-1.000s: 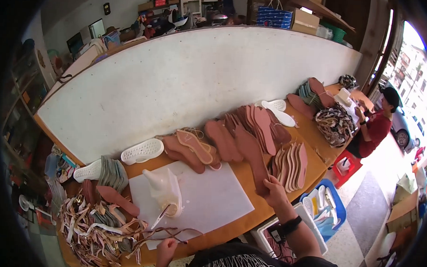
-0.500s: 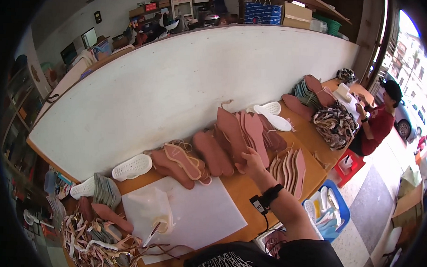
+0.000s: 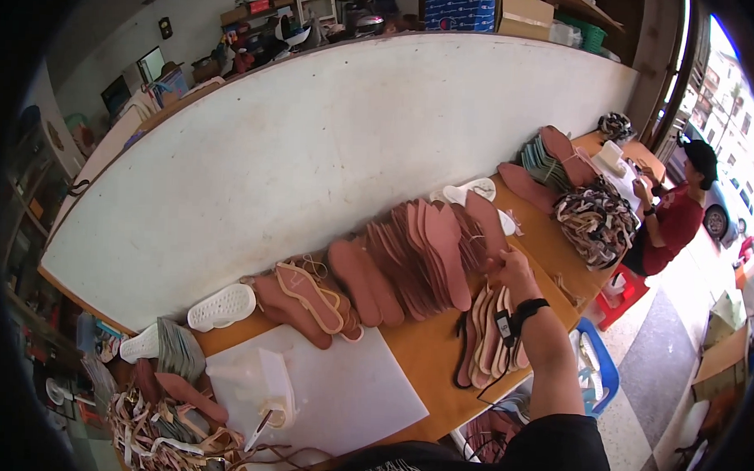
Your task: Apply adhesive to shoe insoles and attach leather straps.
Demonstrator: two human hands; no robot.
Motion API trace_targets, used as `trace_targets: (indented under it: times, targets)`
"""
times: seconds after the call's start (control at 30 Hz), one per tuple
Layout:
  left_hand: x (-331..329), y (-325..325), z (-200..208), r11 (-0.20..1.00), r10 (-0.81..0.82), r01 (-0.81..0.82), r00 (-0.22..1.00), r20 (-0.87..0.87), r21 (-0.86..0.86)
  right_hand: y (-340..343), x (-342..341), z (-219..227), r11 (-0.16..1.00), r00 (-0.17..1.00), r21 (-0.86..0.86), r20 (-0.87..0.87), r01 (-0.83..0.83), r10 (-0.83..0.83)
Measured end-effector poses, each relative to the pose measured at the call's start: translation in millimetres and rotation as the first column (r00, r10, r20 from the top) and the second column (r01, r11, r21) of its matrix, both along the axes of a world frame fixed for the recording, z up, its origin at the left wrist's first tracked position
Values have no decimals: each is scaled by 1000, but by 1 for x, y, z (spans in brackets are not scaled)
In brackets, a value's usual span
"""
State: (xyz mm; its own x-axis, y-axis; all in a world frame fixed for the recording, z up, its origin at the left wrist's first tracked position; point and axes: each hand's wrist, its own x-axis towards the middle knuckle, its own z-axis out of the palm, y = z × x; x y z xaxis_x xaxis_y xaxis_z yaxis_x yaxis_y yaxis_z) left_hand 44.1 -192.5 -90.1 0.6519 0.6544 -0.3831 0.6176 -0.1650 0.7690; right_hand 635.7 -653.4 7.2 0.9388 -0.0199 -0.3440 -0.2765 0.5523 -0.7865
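Observation:
My right hand (image 3: 511, 271) is closed on the lower end of a reddish-brown insole (image 3: 487, 225), its far end tilted up at the right side of a long row of stacked insoles (image 3: 409, 253). My left hand does not show. Left of the row lie two wider brown insoles (image 3: 363, 276) and several light-edged insoles (image 3: 310, 295) with cord by them. Below my right wrist, a fanned group of pale-edged insoles (image 3: 481, 339) rests on the orange-brown table (image 3: 446, 404). White shoe soles (image 3: 457, 193) sit behind the held insole, partly hidden.
A white sheet (image 3: 347, 392) bears a translucent tub (image 3: 279, 390) with a brush (image 3: 259, 431). Tangled straps (image 3: 167, 432) heap at left. A white partition (image 3: 331, 134) borders the table. At right are a blue basket (image 3: 609, 376) and a co-worker in red (image 3: 681, 217) on a red stool (image 3: 620, 302).
My right hand has moved right with an insole, from the row's left part to its right end. The view has shifted slightly, and more of the fanned insoles shows.

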Motion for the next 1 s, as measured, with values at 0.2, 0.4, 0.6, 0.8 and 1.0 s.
trace_targets:
  times: [0.2,0.4,0.6,0.8,1.0]
  targets:
    - [13,-1,11,1000,24,-24,998,-51,8,-27,49,-15,989,993,-135,-91,60,-73]
    - [12,-2,28,999,36,-35,991,-132,13,-28,68,-34,854,970,-503,-111,134,-217]
    - [-1,-7,39,999,39,-40,981,-188,-5,-35,67,-33,668,953,-738,-261,-93,-156]
    - [-11,-16,34,998,8,-21,978,-206,-62,-40,56,-52,752,984,-658,-111,34,-142]
    - [-19,-18,25,990,-67,39,975,-210,-134,-8,28,-41,-100,888,-889,454,447,-68]
